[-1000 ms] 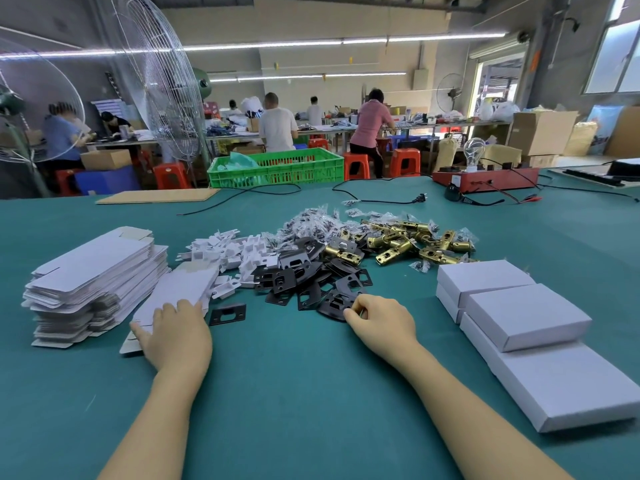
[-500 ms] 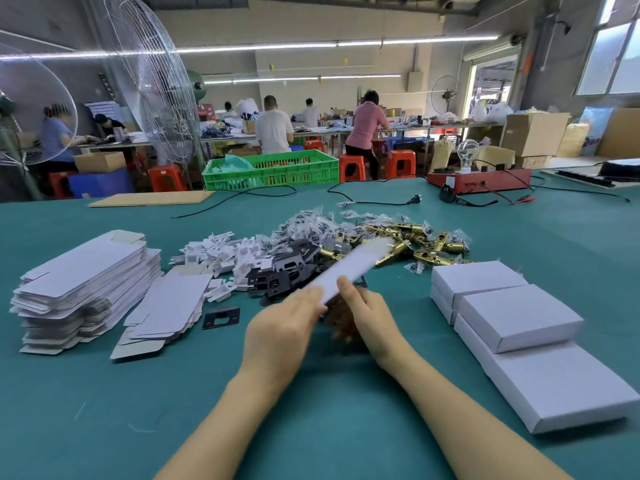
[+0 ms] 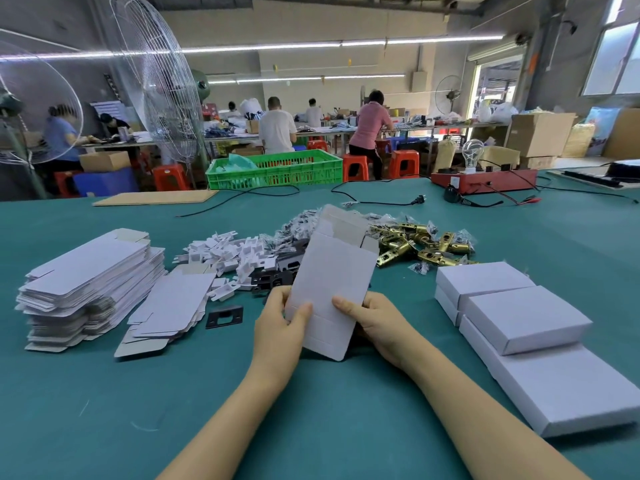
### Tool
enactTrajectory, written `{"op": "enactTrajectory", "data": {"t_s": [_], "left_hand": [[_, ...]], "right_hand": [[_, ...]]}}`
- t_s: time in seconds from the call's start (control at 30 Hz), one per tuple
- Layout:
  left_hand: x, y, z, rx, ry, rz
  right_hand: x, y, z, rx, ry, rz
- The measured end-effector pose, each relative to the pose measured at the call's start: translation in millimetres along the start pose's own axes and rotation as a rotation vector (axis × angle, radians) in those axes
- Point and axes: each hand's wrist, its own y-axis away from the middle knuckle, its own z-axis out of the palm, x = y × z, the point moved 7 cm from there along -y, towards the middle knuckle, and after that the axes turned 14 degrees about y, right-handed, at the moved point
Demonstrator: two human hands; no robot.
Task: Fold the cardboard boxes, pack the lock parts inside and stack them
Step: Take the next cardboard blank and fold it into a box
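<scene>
I hold one flat white box blank [image 3: 332, 282] upright above the green table, its far flaps partly spread. My left hand [image 3: 280, 327] pinches its lower left edge, thumb on the front face. My right hand [image 3: 375, 323] grips the lower right edge, thumb on the front. Behind the blank lie white plastic pieces [image 3: 228, 254], black plates [image 3: 273, 275] and brass latch parts [image 3: 419, 242]. One black plate [image 3: 224, 316] lies apart near my left hand. A tall pile of flat blanks [image 3: 86, 285] stands at the left, a smaller pile [image 3: 173, 306] beside it. Folded white boxes [image 3: 519, 320] sit stacked at the right.
A green crate [image 3: 277, 169], a cardboard sheet [image 3: 156, 197], black cables [image 3: 381, 202] and a red device [image 3: 485, 180] with a bulb occupy the table's far side. Fans stand at the left. Several people work at benches beyond.
My left hand took a blank from the smaller pile and brought it to the middle. My right hand left the black plates and joined it; the blank now stands upright in both hands.
</scene>
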Motion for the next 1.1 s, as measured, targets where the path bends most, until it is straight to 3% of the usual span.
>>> {"op": "enactTrajectory", "data": {"t_s": [0.1, 0.27, 0.37, 0.73, 1.1], "left_hand": [[-1, -3, -3, 0.021, 0.086, -0.022], [-8, -6, -2, 0.021, 0.161, -0.067], [-5, -6, 1, 0.006, 0.173, -0.034], [26, 9, 13, -0.052, 0.09, 0.266], [29, 10, 10, 0.003, 0.043, 0.295]], "right_hand": [[-14, 0, -7, 0.129, 0.129, -0.058], [-57, 9, -52, 0.501, 0.339, -0.152], [-96, 20, -70, 0.579, 0.403, -0.268], [-150, 36, -55, 0.404, 0.848, -0.4], [-147, 31, -35, 0.322, 1.206, -0.392]]}}
